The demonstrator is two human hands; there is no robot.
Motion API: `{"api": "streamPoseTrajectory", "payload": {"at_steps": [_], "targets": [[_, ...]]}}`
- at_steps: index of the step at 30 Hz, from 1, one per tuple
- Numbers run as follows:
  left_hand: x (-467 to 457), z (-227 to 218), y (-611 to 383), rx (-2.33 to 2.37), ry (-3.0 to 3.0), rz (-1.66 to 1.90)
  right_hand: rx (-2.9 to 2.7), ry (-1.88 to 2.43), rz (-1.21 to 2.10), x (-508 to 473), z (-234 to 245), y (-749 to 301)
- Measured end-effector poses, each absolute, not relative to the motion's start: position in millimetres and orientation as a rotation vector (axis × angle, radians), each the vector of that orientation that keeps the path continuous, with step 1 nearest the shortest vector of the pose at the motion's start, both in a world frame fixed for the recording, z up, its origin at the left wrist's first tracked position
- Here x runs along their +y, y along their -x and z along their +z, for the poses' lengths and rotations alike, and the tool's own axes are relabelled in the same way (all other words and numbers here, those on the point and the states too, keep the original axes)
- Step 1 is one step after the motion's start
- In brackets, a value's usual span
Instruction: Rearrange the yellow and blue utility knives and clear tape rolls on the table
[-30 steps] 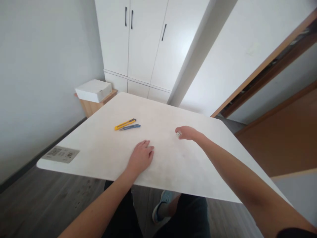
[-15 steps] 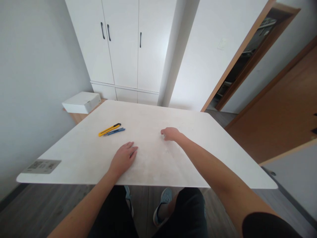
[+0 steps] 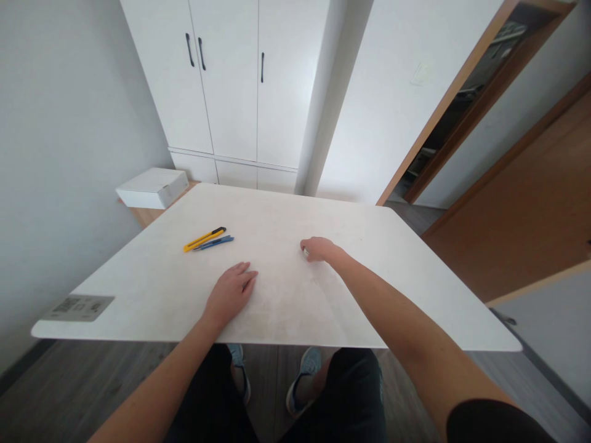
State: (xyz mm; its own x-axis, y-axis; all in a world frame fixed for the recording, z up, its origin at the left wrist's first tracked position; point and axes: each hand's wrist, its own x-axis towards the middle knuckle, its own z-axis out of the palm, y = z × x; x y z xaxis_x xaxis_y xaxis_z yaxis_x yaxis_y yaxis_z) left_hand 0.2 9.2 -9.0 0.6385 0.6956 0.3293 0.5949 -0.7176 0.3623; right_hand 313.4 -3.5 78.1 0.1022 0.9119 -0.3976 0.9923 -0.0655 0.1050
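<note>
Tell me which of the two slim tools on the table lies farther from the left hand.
The yellow utility knife: it lies just beyond the blue pen, which sits on the side nearer the left hand.

Both forearms are bare from the lower edge of the frame up to the left hand and the right hand, with no watch, ring or glove visible. A dark sleeve covers the right upper arm at the lower right corner. Black trousers fill the lower middle. Below the table edge show two light blue shoes with pale soles.
</note>
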Motion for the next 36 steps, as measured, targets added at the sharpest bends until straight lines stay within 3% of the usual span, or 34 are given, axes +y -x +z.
{"api": "streamPoseTrajectory", "payload": {"at_steps": [13,22,36], "targets": [[10,-9,0,1.064,-2.662,0.653,1.866,-2.068,-0.333,-12,86,-325],[18,-22,1,1.016,-2.674,0.723,1.456,-2.358,-0.261,-96,118,-489],[20,-24,3,1.015,-2.709,0.737,1.253,-2.566,-0.506,-123,84,-547]]}}
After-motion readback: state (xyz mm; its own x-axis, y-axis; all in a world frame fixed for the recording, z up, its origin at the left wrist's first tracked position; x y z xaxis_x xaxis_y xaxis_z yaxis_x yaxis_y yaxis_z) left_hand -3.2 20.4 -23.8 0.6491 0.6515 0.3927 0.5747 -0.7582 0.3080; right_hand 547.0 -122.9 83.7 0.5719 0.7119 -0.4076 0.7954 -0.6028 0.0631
